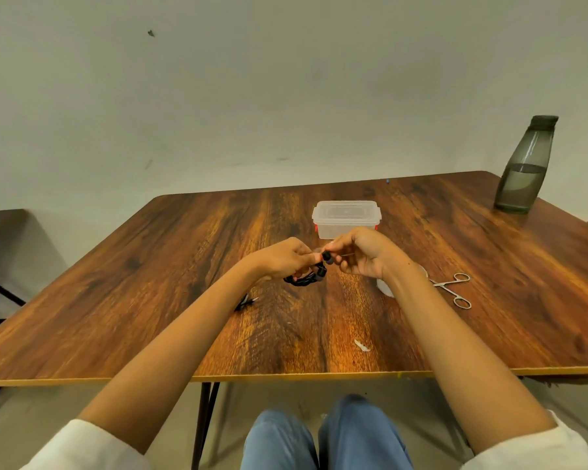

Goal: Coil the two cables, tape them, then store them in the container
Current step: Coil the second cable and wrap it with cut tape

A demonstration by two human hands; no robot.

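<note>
Blue-trousered knees sit closest to the lens, below the front edge of the surface, and both bare forearms reach forward over it.

At mid-surface the black cable is gathered into a small bundle of loops. The left hand has its fingers curled round the bundle and holds it just above the wood. The right hand pinches the cable's free end, where two dark rounded tips show between the hands. A thin pale sliver juts from the right fingers; whether it is tape or a plug is too small to tell.

The second cable lies loose on the surface beneath the left forearm, with a plug end showing and no coil or binding to be seen. Behind the hands stands the clear container, with its lid on. A pale round thing that is probably the tape roll peeks out from under the right wrist, with metal scissors just beyond it. A white scrap lies nearer the front edge, and a grey bottle stands at the far right corner.

By my reading, the first cable's coiling is at its close. Next the last end should be tucked in and the loops kept pinched by the left hand, so the right is free to fetch tape. The second cable and the closed lid remain to be dealt with.
</note>
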